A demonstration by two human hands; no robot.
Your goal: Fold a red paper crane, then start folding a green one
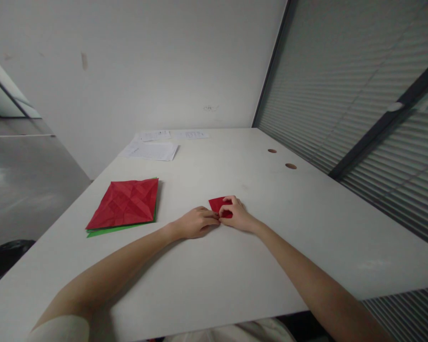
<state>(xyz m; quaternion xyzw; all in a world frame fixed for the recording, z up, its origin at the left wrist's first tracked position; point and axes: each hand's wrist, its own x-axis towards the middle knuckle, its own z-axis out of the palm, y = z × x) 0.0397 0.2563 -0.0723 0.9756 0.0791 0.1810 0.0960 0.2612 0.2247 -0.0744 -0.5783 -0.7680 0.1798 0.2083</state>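
Note:
A small folded piece of red paper (217, 204) lies on the white table (235, 266) in front of me. My left hand (196, 222) rests on the table with its fingers curled, the fingertips pinching the paper's near edge. My right hand (237, 214) lies over the right side of the paper, fingers bent and pressing it down. Both hands meet at the paper, and part of it is hidden under my fingers.
A creased red sheet (126, 203) lies on a green sheet (109, 230) to the left. White printed papers (153, 149) sit at the far edge by the wall. Two round cable holes (290, 166) are at the right, beside a glass partition with blinds (360, 109).

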